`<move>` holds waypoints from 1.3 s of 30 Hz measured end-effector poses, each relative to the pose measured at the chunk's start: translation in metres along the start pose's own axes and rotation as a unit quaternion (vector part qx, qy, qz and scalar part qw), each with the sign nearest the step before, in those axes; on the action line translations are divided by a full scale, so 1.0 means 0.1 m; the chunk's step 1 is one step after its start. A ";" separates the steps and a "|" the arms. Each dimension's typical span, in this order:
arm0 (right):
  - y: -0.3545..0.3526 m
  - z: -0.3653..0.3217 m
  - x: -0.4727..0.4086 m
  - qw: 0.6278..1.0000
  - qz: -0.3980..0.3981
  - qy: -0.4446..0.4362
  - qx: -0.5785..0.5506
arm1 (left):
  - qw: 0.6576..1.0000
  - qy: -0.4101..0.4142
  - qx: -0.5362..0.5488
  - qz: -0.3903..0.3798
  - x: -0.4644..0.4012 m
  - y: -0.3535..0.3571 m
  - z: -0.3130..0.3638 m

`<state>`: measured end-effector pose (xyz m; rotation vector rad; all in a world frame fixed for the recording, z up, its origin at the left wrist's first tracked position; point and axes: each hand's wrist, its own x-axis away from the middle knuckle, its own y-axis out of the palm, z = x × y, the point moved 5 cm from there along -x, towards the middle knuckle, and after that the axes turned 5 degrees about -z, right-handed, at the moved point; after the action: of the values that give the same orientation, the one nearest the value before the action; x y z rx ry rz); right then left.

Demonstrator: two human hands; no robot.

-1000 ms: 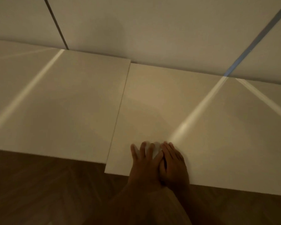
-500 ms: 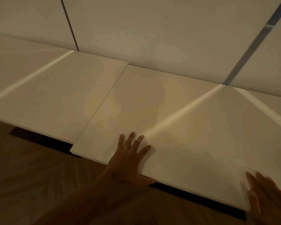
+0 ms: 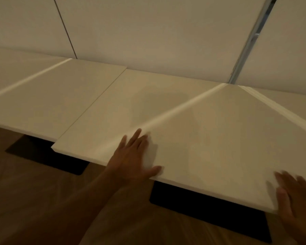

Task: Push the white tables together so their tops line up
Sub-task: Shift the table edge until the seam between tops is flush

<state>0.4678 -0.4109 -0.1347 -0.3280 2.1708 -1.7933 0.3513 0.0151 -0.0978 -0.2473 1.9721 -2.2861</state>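
Tabletops met along a thin seam running from seven toward one o'clock. Left white table [image 3: 48, 96] sat further back; right white table [image 3: 193, 124] jutted nearer at its front edge, so the tops were not yet flush. Left hand [image 3: 132, 156], at six o'clock, lay flat and unclenched on that front edge. Right hand [image 3: 297, 197], blurred at four o'clock, spread open at the corner. A second before, both hands were stacked together; spreading them probably steadied a squaring push.
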 end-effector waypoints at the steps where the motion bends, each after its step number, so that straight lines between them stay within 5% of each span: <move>1: -0.15 0.02 -0.04 1.000 -0.007 0.026 -0.007 | 1.000 -0.005 0.010 -0.008 -0.02 0.03 0.09; 6: -0.11 0.05 -0.11 0.997 -0.056 0.060 -0.006 | 0.999 0.009 -0.046 0.024 -0.04 0.13 0.31; 11: -0.23 -0.13 -0.08 0.997 0.027 0.067 -0.001 | 0.998 0.016 -0.056 0.035 -0.04 0.18 0.32; 17: -0.16 -0.60 -0.14 0.999 0.036 0.002 0.019 | 0.998 -0.003 -0.027 0.062 -0.08 0.11 0.51; 21: -0.12 -0.97 -0.22 0.998 -0.003 -0.054 0.022 | 0.992 0.066 -0.003 0.107 -0.02 0.14 0.65; 25: -0.09 -1.31 -0.31 0.996 0.001 -0.092 0.001 | 0.996 0.067 -0.031 0.048 0.00 0.19 0.65; 39: 0.03 -1.30 -0.25 0.955 0.264 -0.131 -0.021 | 0.994 0.030 -0.067 0.077 -0.06 0.20 0.63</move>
<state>0.4421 -0.2828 -0.1128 0.0121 1.8816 -1.3254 0.3690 -0.0476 -0.1088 -0.0365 2.0966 -2.0954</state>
